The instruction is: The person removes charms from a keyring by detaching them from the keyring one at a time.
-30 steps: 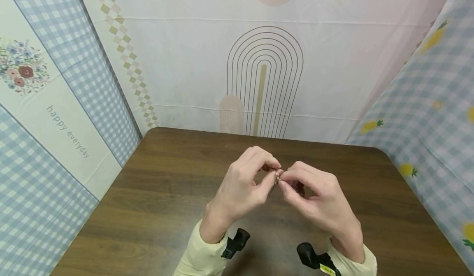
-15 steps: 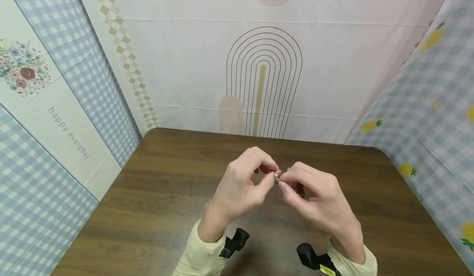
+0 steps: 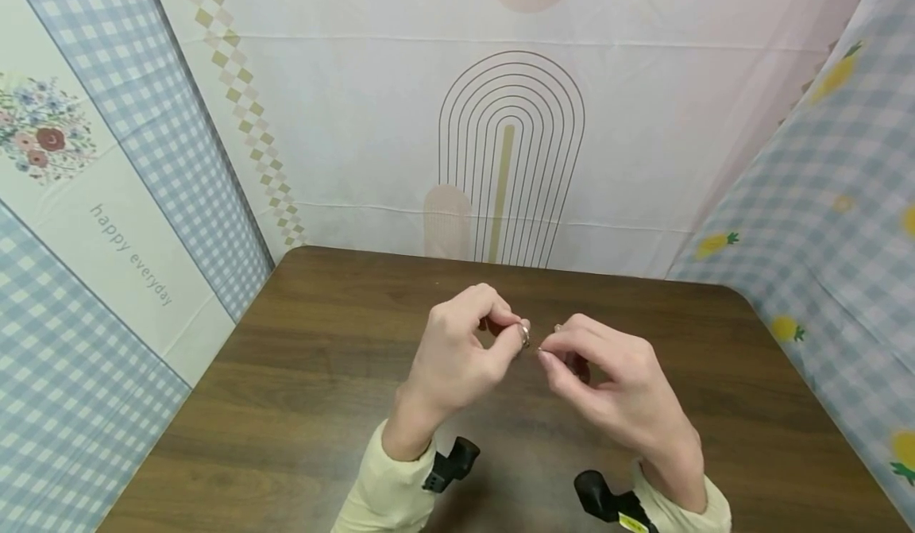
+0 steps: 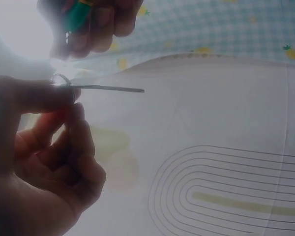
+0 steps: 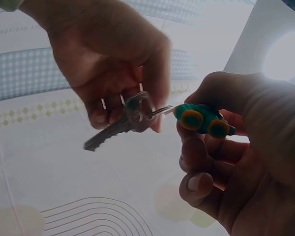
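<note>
My left hand [image 3: 457, 350] pinches a metal key [image 5: 108, 135] at its head between thumb and forefinger, its toothed blade sticking out. A shiny split ring [image 3: 525, 334] shows at these fingertips. Opposite it, my right hand [image 3: 615, 374] holds a small green charm with orange round parts [image 5: 201, 119] between thumb and fingers. A short metal loop sticks out from the charm toward the key. In the head view a small gap separates the two hands' fingertips. The left wrist view shows the key [image 4: 113, 89] edge-on, below the charm [image 4: 78, 17].
Both hands are held above a brown wooden table [image 3: 300, 406]. A white patterned cloth [image 3: 357, 120] hangs behind it, with blue checked cloths at the left and right. Black wrist cameras [image 3: 453, 465] sit on both cuffs. A bright light glares in both wrist views.
My left hand has moved slightly left with the key and ring, so the fingertips that met at the ring are now apart. The right hand stays nearly in place.
</note>
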A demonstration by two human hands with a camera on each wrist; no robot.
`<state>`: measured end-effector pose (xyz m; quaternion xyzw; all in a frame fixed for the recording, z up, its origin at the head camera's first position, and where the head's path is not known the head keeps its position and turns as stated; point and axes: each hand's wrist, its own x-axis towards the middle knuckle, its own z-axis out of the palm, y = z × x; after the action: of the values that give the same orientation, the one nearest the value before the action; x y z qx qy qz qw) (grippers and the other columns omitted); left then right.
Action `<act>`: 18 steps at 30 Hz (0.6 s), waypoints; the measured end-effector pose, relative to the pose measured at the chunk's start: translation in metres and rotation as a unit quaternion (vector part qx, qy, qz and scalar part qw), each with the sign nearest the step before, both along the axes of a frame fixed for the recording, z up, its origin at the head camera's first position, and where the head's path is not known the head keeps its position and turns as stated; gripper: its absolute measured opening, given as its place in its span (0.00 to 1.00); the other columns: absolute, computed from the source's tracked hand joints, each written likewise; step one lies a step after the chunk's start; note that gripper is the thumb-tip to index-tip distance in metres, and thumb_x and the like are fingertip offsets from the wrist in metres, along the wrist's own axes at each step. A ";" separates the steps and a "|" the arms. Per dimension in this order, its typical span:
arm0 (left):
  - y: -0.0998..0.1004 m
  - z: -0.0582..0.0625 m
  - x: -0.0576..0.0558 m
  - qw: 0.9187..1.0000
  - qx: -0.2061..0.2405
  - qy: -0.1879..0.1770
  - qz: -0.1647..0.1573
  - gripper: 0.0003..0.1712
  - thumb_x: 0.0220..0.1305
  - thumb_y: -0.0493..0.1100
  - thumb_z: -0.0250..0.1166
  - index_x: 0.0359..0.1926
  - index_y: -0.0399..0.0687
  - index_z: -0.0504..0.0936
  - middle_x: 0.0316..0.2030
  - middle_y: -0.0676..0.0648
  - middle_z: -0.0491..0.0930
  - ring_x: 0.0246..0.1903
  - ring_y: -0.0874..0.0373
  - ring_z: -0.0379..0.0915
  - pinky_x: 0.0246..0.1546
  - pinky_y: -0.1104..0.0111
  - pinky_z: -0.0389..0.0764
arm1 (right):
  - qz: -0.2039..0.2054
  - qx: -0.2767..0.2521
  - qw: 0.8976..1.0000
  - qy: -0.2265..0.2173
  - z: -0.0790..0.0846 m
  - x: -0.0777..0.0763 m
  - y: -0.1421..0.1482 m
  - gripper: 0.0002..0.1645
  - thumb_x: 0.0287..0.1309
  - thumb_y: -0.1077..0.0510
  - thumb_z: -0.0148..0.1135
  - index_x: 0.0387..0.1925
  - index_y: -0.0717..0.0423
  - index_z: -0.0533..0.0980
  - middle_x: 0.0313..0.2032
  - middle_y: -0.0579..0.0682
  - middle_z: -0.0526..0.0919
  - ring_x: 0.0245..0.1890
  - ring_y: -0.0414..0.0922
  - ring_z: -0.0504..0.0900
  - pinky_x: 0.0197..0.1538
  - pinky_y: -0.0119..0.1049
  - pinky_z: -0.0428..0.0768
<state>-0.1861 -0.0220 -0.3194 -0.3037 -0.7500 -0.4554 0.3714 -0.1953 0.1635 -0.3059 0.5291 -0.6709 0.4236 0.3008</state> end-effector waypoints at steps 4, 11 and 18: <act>0.000 -0.002 -0.007 0.999 -0.011 -0.041 0.020 0.08 0.57 0.33 0.64 0.27 0.49 0.77 0.27 0.54 0.81 0.27 0.69 0.75 0.28 0.78 0.74 | -0.003 0.003 1.000 -0.002 0.000 -0.005 0.004 0.09 0.66 0.59 0.56 0.29 0.55 0.78 0.25 0.42 0.74 0.25 0.29 0.68 0.26 0.20 0.67; -0.005 -0.009 -0.021 0.991 -0.038 -0.120 0.042 0.04 0.61 0.35 0.62 0.32 0.49 0.78 0.27 0.56 0.81 0.26 0.69 0.73 0.27 0.74 0.76 | -0.023 0.016 0.999 -0.028 -0.005 -0.014 0.013 0.11 0.53 0.71 0.63 0.29 0.52 0.78 0.25 0.40 0.75 0.24 0.29 0.68 0.25 0.21 0.67; -0.014 -0.023 -0.034 0.983 -0.068 -0.172 0.019 0.04 0.62 0.34 0.61 0.33 0.48 0.77 0.26 0.56 0.81 0.24 0.66 0.75 0.23 0.75 0.75 | -0.075 0.086 0.990 -0.088 -0.023 -0.033 0.026 0.18 0.50 0.72 0.66 0.30 0.43 0.78 0.25 0.34 0.74 0.22 0.29 0.69 0.26 0.22 0.68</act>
<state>-0.2203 -0.0362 -0.3422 -0.2308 -0.8374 -0.4420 0.2237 -0.2286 0.1897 -0.3284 0.4620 -0.7665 0.3854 0.2245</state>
